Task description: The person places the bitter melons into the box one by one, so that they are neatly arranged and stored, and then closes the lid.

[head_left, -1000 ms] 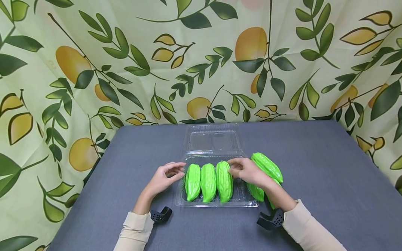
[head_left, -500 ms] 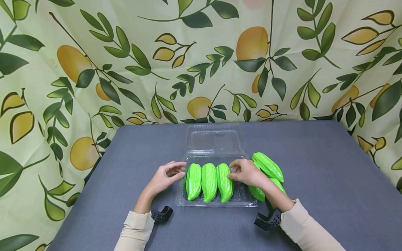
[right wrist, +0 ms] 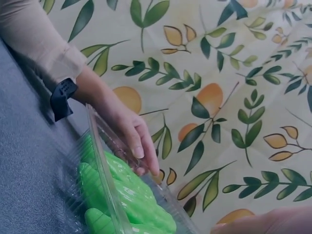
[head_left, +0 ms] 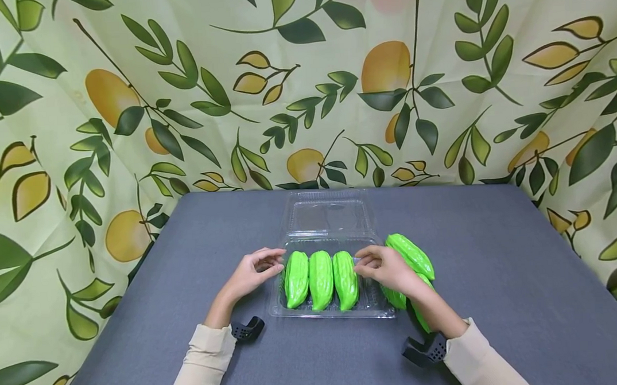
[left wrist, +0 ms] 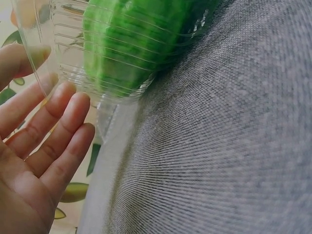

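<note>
Three bright green bitter melons, a left one [head_left: 297, 280], a middle one [head_left: 321, 280] and a right one [head_left: 346, 280], lie side by side in a clear plastic container [head_left: 334, 314]. My left hand [head_left: 252, 272] is at the container's left rim, fingers loosely bent, fingertips right by the plastic wall in the left wrist view. Over the container's right part hovers my right hand [head_left: 386, 266], fingers relaxed, nothing in them, just right of the right melon. In the right wrist view, the left hand [right wrist: 127, 129] shows behind the melons [right wrist: 129, 195], and the right hand is blurred at the lower corner.
The container's transparent lid [head_left: 330, 215] is folded back flat behind it. More bitter melons [head_left: 410, 254] lie on the grey tabletop [head_left: 498, 276] to the right, partly hidden by the right forearm. A leaf-patterned cloth [head_left: 304, 101] hangs behind and beside the table.
My right hand has let go of the right melon and drawn slightly rightward. That melon's upper end has settled slightly lower. The left hand has stayed at the rim.
</note>
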Tool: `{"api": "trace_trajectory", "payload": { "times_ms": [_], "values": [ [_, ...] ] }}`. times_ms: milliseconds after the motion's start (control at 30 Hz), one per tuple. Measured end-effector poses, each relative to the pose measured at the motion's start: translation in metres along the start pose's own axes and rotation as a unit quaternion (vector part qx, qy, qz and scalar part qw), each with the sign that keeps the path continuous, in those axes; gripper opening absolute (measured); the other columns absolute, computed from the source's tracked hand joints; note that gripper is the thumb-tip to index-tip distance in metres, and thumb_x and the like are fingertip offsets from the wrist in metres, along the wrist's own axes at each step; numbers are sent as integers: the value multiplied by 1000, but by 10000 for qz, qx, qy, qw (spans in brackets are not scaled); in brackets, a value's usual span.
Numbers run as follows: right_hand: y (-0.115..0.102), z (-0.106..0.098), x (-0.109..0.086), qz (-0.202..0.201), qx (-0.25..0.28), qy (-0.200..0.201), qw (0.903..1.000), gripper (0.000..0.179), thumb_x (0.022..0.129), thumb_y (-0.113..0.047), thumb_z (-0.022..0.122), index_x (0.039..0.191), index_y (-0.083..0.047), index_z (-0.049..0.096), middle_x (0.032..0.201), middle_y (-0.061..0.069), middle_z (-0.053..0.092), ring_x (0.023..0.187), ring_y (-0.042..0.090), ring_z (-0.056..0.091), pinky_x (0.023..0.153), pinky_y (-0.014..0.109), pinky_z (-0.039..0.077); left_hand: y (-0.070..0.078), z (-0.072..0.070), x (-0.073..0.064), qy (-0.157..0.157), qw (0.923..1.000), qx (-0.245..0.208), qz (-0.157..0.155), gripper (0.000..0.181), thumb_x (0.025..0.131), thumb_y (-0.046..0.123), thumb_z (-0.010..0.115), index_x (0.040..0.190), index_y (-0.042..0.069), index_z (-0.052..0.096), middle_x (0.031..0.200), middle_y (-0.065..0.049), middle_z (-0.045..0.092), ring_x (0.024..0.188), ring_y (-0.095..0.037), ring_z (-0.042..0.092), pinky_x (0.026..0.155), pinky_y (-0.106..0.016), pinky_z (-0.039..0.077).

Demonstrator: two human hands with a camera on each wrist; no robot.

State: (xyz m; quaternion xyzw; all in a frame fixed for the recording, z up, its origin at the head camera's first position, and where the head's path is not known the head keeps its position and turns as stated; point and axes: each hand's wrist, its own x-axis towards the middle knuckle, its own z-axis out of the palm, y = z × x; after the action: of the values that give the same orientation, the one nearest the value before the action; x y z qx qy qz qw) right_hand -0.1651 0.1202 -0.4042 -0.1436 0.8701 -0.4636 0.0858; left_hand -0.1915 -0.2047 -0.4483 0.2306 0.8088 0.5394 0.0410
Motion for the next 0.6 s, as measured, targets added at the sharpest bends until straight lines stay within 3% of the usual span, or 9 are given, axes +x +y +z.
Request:
{"api": "trace_trajectory", "payload": {
  "times_ms": [300, 600],
  "values": [
    [3, -16, -17, 268, 1216, -69, 9922, 39, 93, -10, 61, 120, 16, 53, 105, 32, 66, 89, 26, 72, 81, 32, 60, 0, 0, 0, 20, 10000, 22, 51, 35, 89, 3, 64, 123, -8, 60, 111, -27, 63, 88, 7, 58, 84, -15, 52],
    [13, -36, -34, 414, 1442, 206, 9885, 40, 93, -10, 61, 121, 17, 51, 103, 27, 67, 81, 7, 70, 76, 24, 60, 0, 1, 0, 24, 10000, 66, 37, 35, 89, 3, 64, 122, -7, 60, 111, -27, 63, 88, 7, 58, 84, -15, 52]
  ]
}}
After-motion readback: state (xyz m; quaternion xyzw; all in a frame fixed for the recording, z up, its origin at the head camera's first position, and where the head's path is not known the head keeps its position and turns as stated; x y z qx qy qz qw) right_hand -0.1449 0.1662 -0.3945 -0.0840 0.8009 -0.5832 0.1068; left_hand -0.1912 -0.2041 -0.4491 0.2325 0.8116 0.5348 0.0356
